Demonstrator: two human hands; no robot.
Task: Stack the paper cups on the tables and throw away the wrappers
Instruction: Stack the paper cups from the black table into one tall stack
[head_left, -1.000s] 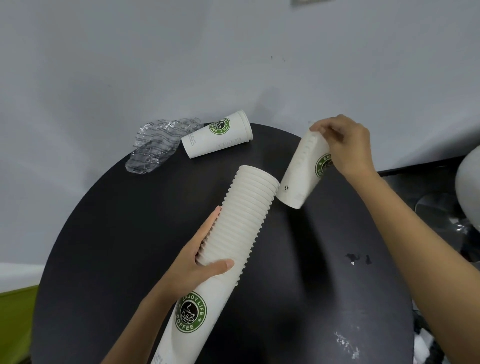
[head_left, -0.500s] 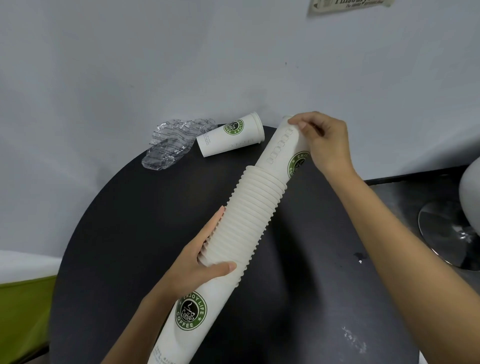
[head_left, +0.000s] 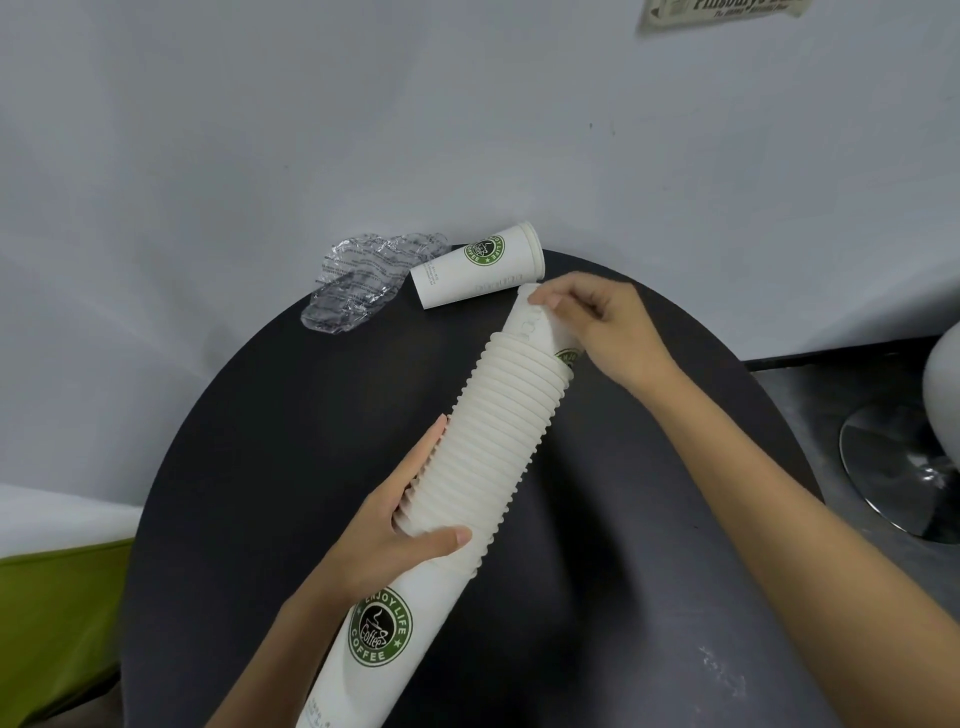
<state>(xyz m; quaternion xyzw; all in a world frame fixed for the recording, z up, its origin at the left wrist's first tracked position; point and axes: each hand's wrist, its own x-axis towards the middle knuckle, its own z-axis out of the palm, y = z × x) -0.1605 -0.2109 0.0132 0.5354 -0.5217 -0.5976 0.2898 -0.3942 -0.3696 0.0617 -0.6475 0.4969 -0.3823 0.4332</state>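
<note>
- The round table (head_left: 249, 493) is matt and dark; its far edge meets the pale wall (head_left: 311, 130); broad surface shows on either side of the arms.
- The left hand (head_left: 400, 530) grips the ribbed white stack of cups (head_left: 493, 441), slanted over the table; thumb across the front, fingers behind.
- The right hand (head_left: 608, 327) pinches the rim of the top cup (head_left: 535, 327), nested partway in the stack's far end.
- A loose cup (head_left: 478, 270) lies on its side at the far edge, just beside that rim; a crumpled clear wrapper (head_left: 363, 283) sits by its base.

The paper cups (head_left: 483, 457) look matt white and ribbed at the rims. The wrapper (head_left: 363, 283) is crinkled, clear, glossy plastic. The table (head_left: 291, 447) seems matt black. The chair base (head_left: 898, 467) is shiny metal.
</note>
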